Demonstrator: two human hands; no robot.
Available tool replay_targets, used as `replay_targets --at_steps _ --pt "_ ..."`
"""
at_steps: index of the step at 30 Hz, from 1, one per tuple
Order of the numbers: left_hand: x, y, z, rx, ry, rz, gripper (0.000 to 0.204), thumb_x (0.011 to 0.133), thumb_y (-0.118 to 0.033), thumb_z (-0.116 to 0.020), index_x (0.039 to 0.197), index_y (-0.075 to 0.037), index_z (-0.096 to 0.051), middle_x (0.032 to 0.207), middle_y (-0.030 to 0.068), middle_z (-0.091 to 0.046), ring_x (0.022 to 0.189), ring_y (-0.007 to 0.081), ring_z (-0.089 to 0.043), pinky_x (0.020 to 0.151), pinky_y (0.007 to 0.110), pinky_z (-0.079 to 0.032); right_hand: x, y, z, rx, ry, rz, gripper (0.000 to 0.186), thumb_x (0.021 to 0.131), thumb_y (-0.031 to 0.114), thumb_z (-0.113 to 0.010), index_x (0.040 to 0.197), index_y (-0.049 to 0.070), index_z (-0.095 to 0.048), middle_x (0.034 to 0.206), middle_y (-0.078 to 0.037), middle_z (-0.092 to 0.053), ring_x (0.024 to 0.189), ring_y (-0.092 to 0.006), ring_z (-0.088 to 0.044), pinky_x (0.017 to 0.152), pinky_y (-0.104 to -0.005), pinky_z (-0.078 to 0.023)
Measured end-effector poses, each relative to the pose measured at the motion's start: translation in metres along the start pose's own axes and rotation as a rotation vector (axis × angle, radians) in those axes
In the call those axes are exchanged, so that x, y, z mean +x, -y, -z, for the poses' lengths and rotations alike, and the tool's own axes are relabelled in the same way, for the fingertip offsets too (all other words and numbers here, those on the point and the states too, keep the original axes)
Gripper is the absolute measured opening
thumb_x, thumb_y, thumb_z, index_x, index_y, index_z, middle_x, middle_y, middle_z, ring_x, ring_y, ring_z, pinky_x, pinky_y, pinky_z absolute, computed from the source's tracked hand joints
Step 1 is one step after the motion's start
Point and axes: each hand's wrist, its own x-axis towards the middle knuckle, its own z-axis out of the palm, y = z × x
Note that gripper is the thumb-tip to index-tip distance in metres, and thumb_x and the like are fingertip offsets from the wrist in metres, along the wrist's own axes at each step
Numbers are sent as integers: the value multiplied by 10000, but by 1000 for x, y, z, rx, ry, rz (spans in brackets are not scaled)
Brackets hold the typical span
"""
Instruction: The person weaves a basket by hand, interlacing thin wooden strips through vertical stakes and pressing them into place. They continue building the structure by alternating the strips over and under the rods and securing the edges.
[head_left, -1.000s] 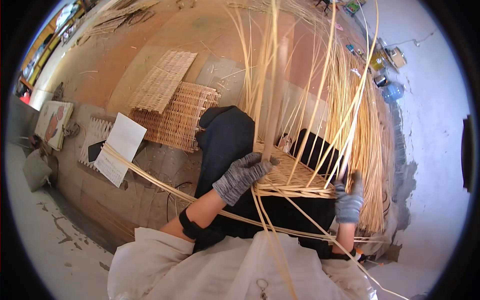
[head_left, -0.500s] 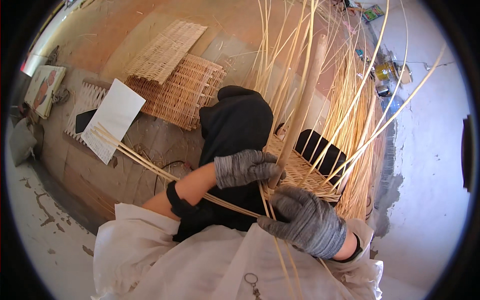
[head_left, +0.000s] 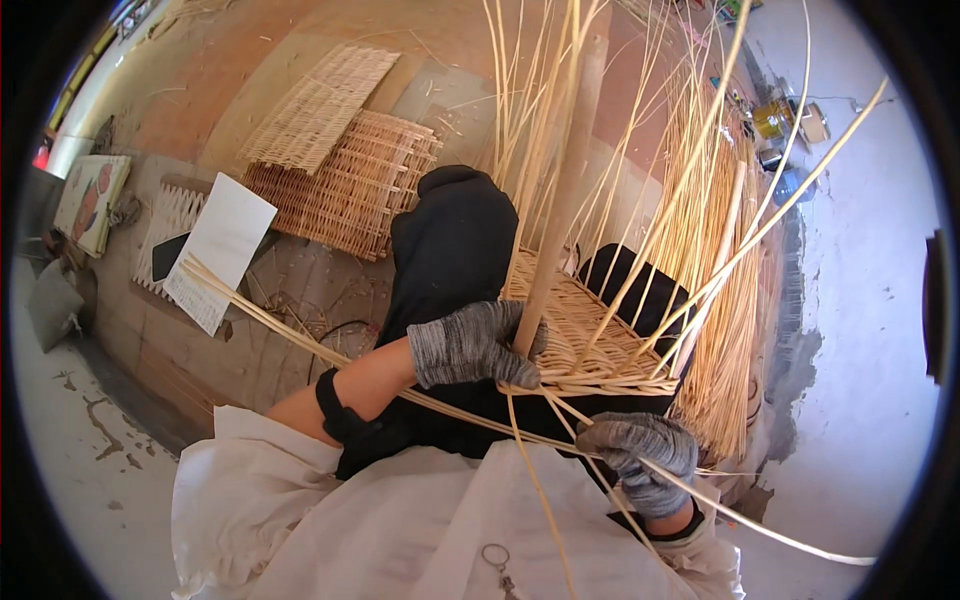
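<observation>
A wicker panel [head_left: 590, 320] with tall upright rods lies across my lap, its woven edge facing me. My left hand [head_left: 470, 345], in a grey knit glove, is closed round the foot of a thick wooden stick [head_left: 562, 200] at the panel's near left corner. My right hand [head_left: 645, 460], gloved alike, is closed on a pale wicker rod [head_left: 760, 528] that runs from that corner out to the lower right. Other thin rods [head_left: 530, 470] hang from the corner over my white garment. A bundle of long rods [head_left: 290, 335] passes beneath my left forearm.
Two woven panels [head_left: 345, 185] lie on the floor ahead, left of my black-clad knee [head_left: 455, 220]. A white paper sheet [head_left: 222, 250] covers part of a dark flat object at the left. A heap of loose rods [head_left: 725, 370] lies along the right wall [head_left: 860, 300].
My right hand has moved from the corner down and right, drawing a rod out to the lower right. My left hand has shifted slightly left, and the stick has moved left too.
</observation>
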Motion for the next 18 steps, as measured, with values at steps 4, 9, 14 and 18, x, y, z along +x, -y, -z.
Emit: replay_targets --at_steps 4,9,14,18 --pt "1 -7 -12 242 -135 113 369 686 -203 -821 893 -64 -548 802 -11 -553 761 116 -520 703 243 -454 31 1 31 -162 -108 206 333 910 285 -519 874 -15 -660 807 -144 -668 769 -273 -666 712 -330 -532" --pt "0 -5 -25 191 -218 43 303 777 -254 -739 897 -49 -551 768 16 -555 718 114 -515 682 258 -469 142 5 26 310 -307 4 270 898 141 -548 1118 -12 -575 961 -150 -644 853 -231 -646 730 -283 -545" --pt "-3 12 -32 285 -423 -80 306 873 -288 -628 1008 -26 -547 832 19 -567 764 120 -536 709 254 -468 196 -35 15 704 18 -402 312 892 228 -598 1070 -27 -583 862 -101 -634 798 -188 -634 702 -281 -553" --pt "-2 22 -38 226 -503 -196 308 909 -282 -572 1079 -27 -543 872 30 -583 782 126 -545 736 258 -471 192 -37 15 907 -1 -420 266 895 308 -590 937 45 -595 747 -42 -578 655 -159 -569 701 -320 -544"
